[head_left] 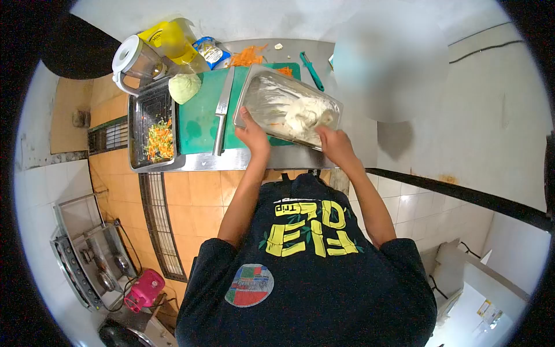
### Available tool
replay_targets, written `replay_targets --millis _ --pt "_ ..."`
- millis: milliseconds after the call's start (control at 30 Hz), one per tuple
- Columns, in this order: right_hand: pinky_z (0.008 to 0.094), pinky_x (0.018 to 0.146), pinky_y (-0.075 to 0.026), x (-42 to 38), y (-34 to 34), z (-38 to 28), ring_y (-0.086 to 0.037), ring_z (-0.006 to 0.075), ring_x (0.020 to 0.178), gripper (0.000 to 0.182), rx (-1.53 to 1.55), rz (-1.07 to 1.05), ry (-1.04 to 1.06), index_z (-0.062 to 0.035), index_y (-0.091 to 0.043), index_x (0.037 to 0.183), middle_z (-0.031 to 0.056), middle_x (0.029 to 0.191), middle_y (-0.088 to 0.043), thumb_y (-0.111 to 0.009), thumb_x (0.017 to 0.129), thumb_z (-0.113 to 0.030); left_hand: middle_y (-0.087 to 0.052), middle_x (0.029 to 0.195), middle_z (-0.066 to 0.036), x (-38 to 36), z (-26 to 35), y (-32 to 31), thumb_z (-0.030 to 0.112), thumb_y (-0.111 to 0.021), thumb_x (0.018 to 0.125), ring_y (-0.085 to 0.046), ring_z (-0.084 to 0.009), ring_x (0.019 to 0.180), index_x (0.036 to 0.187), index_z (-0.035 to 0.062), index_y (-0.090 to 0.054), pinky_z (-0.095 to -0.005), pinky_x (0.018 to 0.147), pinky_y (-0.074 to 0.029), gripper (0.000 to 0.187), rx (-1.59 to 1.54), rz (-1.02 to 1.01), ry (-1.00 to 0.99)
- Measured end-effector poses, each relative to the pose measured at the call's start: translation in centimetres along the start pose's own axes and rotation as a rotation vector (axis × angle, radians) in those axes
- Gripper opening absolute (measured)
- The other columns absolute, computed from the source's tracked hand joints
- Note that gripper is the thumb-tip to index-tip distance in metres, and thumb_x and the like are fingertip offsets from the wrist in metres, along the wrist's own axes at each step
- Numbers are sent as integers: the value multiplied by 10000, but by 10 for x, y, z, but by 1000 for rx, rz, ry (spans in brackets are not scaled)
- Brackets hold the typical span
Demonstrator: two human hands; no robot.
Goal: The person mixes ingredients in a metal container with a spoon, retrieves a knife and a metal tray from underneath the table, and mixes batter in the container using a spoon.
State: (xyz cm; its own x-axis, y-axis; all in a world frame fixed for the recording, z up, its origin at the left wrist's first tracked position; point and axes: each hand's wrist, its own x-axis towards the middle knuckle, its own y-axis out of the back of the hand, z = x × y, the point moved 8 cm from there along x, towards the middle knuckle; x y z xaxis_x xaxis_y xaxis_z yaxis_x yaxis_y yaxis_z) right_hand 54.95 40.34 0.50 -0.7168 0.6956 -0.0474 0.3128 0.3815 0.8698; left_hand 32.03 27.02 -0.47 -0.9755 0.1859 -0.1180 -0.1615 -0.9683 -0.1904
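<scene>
A rectangular metal tray (263,95) is tilted over the right part of a green cutting board (196,118). Thick white creamy stuff (306,115) lies in it, smeared along the bottom. My left hand (252,137) grips the tray's near left corner, thumb over the rim. Over the near right side is my right hand (337,146), its fingers closed at the cream; what they hold is blurred, perhaps a spoon. Left of the tray, a large knife (224,107) rests on the board, its handle toward me.
At left a dark tray (134,136) contains shredded vegetables (160,140). Half a cabbage (185,88), a lidded jug (134,58), a yellow pack (170,41) and a blue-white packet (211,53) stand behind. Carrot shreds (247,56) and a green-handled peeler (312,72) lie at the back.
</scene>
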Motion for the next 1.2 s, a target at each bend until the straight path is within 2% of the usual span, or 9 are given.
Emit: replay_targets --millis 133,300,467,567,633,800,1000,1100,1200 --pt "539 759 -517 23 22 33 -650 447 818 221 -171 132 -151 -116 -673 1103 232 869 -688 -525 976 -221 -614 1139 -100 4 -1 -2 314 -593 1014 -587 -200 1026 1230 28 -553 -354 867 -485 360 -109 -170 144" --pt "544 841 -523 -24 7 53 -676 424 822 281 -18 -92 -220 -112 -663 1163 226 875 -699 -527 952 -238 -571 1221 -81 24 11 11 244 -632 952 -585 -194 1022 1279 141 -469 -349 842 -496 380 -133 -586 506" --pt "495 799 -519 -32 3 47 -681 387 815 269 184 17 -423 -91 -674 1106 209 868 -701 -584 957 -296 -471 1450 -175 45 -1 21 370 -682 887 -496 -287 1312 1559 136 -281 -419 993 -487 816 190 -910 751" --pt "474 769 -513 -31 3 53 -679 371 787 239 227 217 -440 -66 -657 1068 195 866 -703 -615 955 -272 -442 1478 -193 48 -22 22 366 -675 887 -485 -302 1320 1545 67 -287 -418 1022 -465 820 316 -1021 815" --pt "463 764 -513 -40 14 42 -678 363 787 202 243 409 -446 -47 -644 1039 187 879 -705 -620 956 -230 -485 1418 -187 45 -24 28 317 -677 879 -499 -297 1291 1523 27 -299 -413 1030 -454 802 259 -982 807" --pt "422 811 -520 -59 21 48 -678 315 897 205 278 426 -477 -42 -613 1118 169 958 -702 -597 977 -189 -538 1306 -187 26 3 51 262 -674 865 -570 -299 1166 1503 32 -320 -413 976 -488 765 205 -879 669" --pt "348 871 -505 -35 44 3 -624 219 1042 258 496 455 -379 -63 -610 1239 97 1189 -645 -551 1018 -182 -606 1155 -162 38 -15 139 337 -671 858 -640 -293 1008 1319 8 -487 -461 855 -562 595 75 -569 709" --pt "331 902 -481 -26 56 -14 -600 184 1033 242 586 797 -115 -42 -608 1216 77 1151 -642 -560 1016 -171 -622 1117 -152 35 13 193 329 -667 879 -642 -296 991 1300 -7 -508 -453 836 -560 562 -4 -383 693" --pt "314 908 -466 -30 70 15 -583 160 1019 215 824 932 -69 -25 -606 1185 64 1118 -636 -561 1014 -147 -638 1088 -135 17 7 194 327 -680 886 -649 -264 978 1197 21 -565 -408 830 -558 452 -89 -282 641"
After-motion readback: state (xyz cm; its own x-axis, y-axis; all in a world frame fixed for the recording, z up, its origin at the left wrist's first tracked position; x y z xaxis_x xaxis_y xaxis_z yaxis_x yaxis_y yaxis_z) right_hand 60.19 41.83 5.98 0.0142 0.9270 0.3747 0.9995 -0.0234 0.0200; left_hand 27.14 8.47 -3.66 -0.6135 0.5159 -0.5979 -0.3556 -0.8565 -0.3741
